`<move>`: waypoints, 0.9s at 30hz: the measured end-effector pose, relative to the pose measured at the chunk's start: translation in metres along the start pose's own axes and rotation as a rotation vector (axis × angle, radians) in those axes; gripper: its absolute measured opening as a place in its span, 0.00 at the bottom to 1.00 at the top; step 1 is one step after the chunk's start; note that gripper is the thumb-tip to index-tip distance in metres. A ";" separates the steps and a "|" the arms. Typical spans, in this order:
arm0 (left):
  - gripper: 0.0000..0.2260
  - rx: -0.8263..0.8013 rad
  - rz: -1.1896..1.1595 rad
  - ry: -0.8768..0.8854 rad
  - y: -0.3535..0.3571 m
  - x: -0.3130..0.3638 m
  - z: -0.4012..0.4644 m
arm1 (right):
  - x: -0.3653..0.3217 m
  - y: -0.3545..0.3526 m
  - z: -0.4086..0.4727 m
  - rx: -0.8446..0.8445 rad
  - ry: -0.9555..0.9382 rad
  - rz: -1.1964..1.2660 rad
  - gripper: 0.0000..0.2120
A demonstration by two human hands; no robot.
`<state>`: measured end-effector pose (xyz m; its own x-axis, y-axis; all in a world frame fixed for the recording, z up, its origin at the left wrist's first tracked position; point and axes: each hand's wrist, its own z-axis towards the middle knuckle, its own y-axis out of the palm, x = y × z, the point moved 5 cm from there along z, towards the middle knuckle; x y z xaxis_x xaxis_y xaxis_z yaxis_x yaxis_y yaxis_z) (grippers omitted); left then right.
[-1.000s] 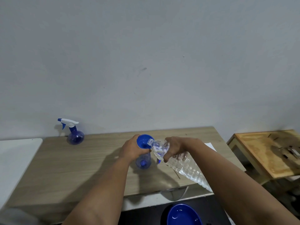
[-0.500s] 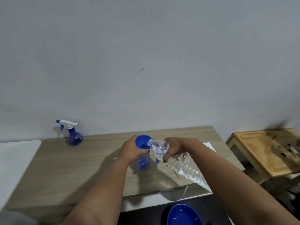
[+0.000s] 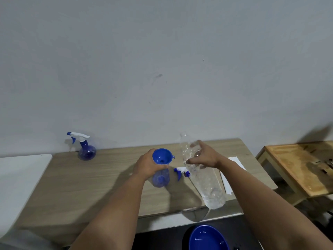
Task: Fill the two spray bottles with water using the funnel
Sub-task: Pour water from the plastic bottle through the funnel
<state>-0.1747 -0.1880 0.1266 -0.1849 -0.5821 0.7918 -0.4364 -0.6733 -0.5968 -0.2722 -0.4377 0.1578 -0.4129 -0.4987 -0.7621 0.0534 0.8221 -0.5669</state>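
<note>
A blue funnel (image 3: 161, 156) sits in the neck of an open blue spray bottle (image 3: 160, 179) at the middle of the wooden table (image 3: 86, 181). My left hand (image 3: 146, 166) grips that bottle's neck just under the funnel. My right hand (image 3: 204, 156) holds a large clear plastic water bottle (image 3: 205, 183), now nearly upright with its mouth up, to the right of the funnel. The loose white-and-blue trigger head (image 3: 181, 171) lies on the table between the two bottles. A second blue spray bottle (image 3: 86, 149) with its trigger head on stands at the back left by the wall.
A white sheet of paper (image 3: 229, 175) lies on the table's right side. A blue bowl (image 3: 209, 238) sits below the front edge. A white surface (image 3: 21, 170) adjoins on the left, and a low wooden table (image 3: 299, 165) stands to the right.
My right hand has swung the clear bottle from a tilted pour at the funnel back up to near upright and away to the right. My left hand has stayed on the spray bottle.
</note>
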 end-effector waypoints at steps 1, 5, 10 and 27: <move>0.31 0.001 0.002 0.001 0.000 0.001 0.000 | 0.004 -0.007 0.003 0.046 -0.014 0.037 0.33; 0.29 0.002 0.002 0.000 0.000 0.001 0.001 | 0.017 -0.037 0.018 0.245 -0.064 0.140 0.37; 0.29 0.003 -0.007 -0.018 0.001 0.000 0.003 | 0.021 -0.064 0.041 0.418 -0.105 0.254 0.40; 0.30 -0.013 0.032 -0.010 0.001 0.003 0.001 | 0.052 -0.022 0.089 0.497 -0.067 0.317 0.43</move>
<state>-0.1750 -0.1911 0.1284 -0.1902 -0.6078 0.7709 -0.4420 -0.6482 -0.6201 -0.2141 -0.5061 0.1032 -0.2493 -0.2792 -0.9273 0.5906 0.7150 -0.3740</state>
